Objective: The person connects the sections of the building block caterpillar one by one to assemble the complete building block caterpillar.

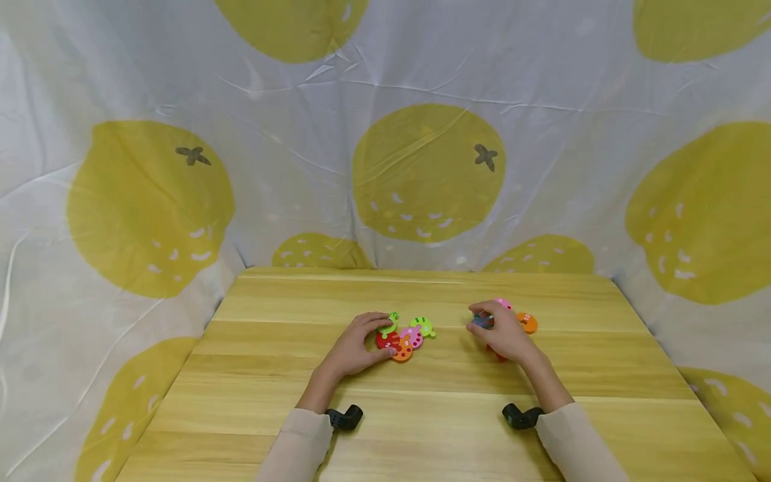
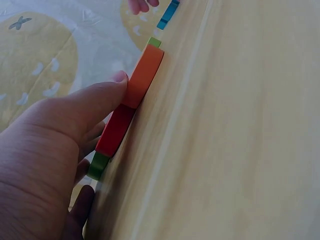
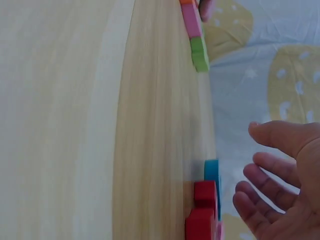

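Note:
In the head view, my left hand (image 1: 355, 345) spans a winding row of joined number puzzle pieces lying on the table. Its thumb rests on the orange piece (image 1: 402, 351), its fingers by the green end piece (image 1: 388, 326); between them lies a red piece (image 1: 386, 341). A pink piece (image 1: 412, 337) and a striped lime piece (image 1: 424, 327) continue the row. My right hand (image 1: 504, 331) hovers over a blue piece (image 1: 482, 320). In the right wrist view, its loosely bent fingers hold nothing, apart from the blue piece (image 3: 212, 169) and red pieces (image 3: 201, 222).
Partly behind the right hand are a pink piece (image 1: 502, 304) and an orange piece (image 1: 527, 323) marked 10. The wooden table (image 1: 421, 428) meets a lemon-print cloth (image 1: 301, 167) at its back and sides. Black wrist devices (image 1: 346, 418) sit at both cuffs.

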Demonstrator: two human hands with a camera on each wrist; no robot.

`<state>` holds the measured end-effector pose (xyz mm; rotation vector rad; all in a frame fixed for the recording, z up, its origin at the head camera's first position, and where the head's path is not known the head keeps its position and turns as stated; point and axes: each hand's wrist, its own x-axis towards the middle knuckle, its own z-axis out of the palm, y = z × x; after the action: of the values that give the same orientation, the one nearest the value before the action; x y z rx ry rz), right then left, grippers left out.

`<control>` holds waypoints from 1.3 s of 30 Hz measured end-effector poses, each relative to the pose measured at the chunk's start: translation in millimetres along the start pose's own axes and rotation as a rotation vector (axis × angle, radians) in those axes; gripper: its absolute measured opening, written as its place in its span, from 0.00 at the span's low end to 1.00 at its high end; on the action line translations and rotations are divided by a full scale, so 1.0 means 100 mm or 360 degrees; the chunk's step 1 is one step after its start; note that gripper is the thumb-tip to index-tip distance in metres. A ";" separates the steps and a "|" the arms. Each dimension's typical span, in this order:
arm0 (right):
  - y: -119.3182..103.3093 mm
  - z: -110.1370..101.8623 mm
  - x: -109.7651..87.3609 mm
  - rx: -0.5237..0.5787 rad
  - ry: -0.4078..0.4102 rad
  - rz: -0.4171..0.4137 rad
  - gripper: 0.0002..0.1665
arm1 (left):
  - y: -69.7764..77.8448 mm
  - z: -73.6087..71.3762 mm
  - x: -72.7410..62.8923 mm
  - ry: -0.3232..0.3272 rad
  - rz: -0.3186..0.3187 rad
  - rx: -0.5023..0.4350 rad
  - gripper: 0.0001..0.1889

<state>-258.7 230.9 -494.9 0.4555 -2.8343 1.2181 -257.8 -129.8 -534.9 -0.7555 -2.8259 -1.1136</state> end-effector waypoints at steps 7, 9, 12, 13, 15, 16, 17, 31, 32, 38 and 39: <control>0.16 -0.12 -0.05 -0.0094 0.0030 0.0100 0.36 | 0.00 -0.01 0.00 0.0003 0.0000 -0.0015 0.33; 0.19 -0.14 -0.04 -0.0122 0.0028 0.0130 0.38 | 0.02 -0.01 -0.01 0.0006 -0.0002 -0.0021 0.33; 0.24 -0.16 -0.02 -0.0167 0.0006 0.0150 0.40 | 0.03 -0.02 -0.01 0.0006 -0.0007 -0.0027 0.33; 0.25 -0.16 -0.01 -0.0179 -0.0001 0.0158 0.41 | 0.04 -0.02 0.00 0.0006 -0.0005 -0.0028 0.33; 0.28 -0.17 0.01 -0.0211 -0.0016 0.0166 0.43 | 0.04 -0.01 0.00 0.0004 -0.0009 -0.0026 0.33; 0.30 -0.17 0.02 -0.0235 -0.0014 0.0165 0.43 | 0.04 -0.01 0.00 0.0001 -0.0009 -0.0025 0.33; 0.31 -0.17 0.03 -0.0253 -0.0013 0.0175 0.43 | 0.04 -0.01 0.01 -0.0002 -0.0010 -0.0025 0.33; 0.31 -0.09 0.08 -0.0323 0.0047 0.0109 0.32 | 0.05 0.00 -0.02 -0.0035 -0.0056 -0.0007 0.39; 0.30 -0.09 0.07 -0.0310 0.0054 0.0103 0.32 | 0.05 0.00 -0.02 -0.0042 -0.0060 -0.0003 0.39; 0.20 -0.07 0.02 -0.0214 0.0060 0.0102 0.31 | 0.02 0.00 -0.02 -0.0047 -0.0071 0.0024 0.40; 0.18 -0.07 0.01 -0.0196 0.0061 0.0109 0.31 | 0.01 0.00 -0.02 -0.0042 -0.0070 0.0027 0.40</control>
<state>-265.4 247.0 -502.9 0.3294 -2.8929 1.0415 -255.8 -129.9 -534.3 -0.7156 -2.8836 -1.0923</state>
